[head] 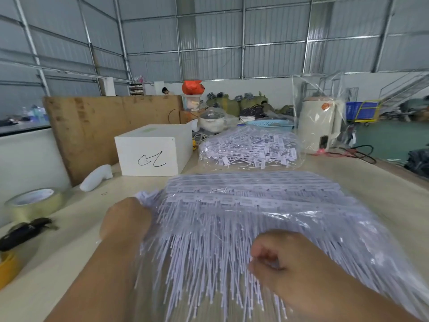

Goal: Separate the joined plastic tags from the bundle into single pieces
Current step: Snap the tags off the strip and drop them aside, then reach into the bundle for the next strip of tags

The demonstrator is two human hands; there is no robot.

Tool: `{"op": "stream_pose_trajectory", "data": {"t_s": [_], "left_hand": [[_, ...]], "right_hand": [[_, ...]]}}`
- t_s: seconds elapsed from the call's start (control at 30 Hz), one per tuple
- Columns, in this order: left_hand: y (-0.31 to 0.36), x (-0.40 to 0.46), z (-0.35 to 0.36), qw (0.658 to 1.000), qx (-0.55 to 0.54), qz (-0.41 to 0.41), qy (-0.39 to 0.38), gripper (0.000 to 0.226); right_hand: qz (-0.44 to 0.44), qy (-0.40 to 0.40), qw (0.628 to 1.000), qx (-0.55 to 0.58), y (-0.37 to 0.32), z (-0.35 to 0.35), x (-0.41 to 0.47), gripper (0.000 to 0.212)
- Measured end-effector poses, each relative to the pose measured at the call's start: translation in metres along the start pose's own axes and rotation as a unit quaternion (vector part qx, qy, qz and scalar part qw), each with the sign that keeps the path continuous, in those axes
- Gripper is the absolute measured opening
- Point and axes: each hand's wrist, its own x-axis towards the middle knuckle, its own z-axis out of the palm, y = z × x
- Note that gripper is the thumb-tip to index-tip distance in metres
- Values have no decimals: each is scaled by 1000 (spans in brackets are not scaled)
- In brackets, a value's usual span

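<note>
Warehouse table (69,252): bundle (255,205) lying centre-near; left hand (125,219) gripping its left edge, right hand (278,259) pinching tag stems. White box (148,156) far-left showing an unreadable scrawl.

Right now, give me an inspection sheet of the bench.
Surface: pale table, bare at the right.
Job's things: bundle of joined tags in clear wrap, near edge; bag of loose tags behind it.
Clutter: white box, tape roll, black tool, white handle.
Hands: left hand grips the bundle's left end; right hand pinches tag stems.
Cables: black cable at far right.
Surroundings: board, white appliance, metal walls.
</note>
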Motion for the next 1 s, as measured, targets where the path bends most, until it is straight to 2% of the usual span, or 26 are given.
{"op": "stream_pose_trajectory", "data": {"t_s": [0.07, 0.17, 0.23, 0.3, 0.33, 0.43, 0.53, 0.63, 0.73, 0.9, 1.0], "left_hand": [[-1, -2, 0, 1000, 21, -13, -13, 30], [5, -7, -10, 998, 49, 17, 44, 36], [21, -17, -17, 992, -50, 87, 75, 34], [44, -34, -23, 966, -170, 187, 46, 25], [54, -44, -25, 950, -190, 248, 21, 25], [73, -68, -22, 908, -159, 383, -51, 46], [84, -82, -16, 887, -158, 423, -99, 62], [89, -90, -11, 869, -174, 449, -114, 58], [94, -95, -12, 861, -153, 479, -72, 51], [105, -110, -21, 843, -182, 504, 44, 38], [111, -119, -24, 833, -184, 515, 84, 35]], "right_hand": [[-24, 18, 999, -34, -1, -3, 2, 10], [-33, 40, 995, -82, 2, -6, 5, 19], [-28, 49, 993, -99, 7, -8, 6, 22], [-25, 52, 992, -114, 11, -9, 7, 26], [-21, 54, 990, -126, 14, -9, 8, 29], [6, 58, 986, -159, 19, -10, 12, 39], [21, 57, 980, -191, 26, -10, 19, 53], [47, 42, 984, -164, 34, -10, 24, 57], [36, 48, 987, -148, 35, -9, 26, 59], [-1, 109, 983, -146, 28, -16, 22, 51], [-28, 165, 969, -180, 19, -25, 17, 45]]}}
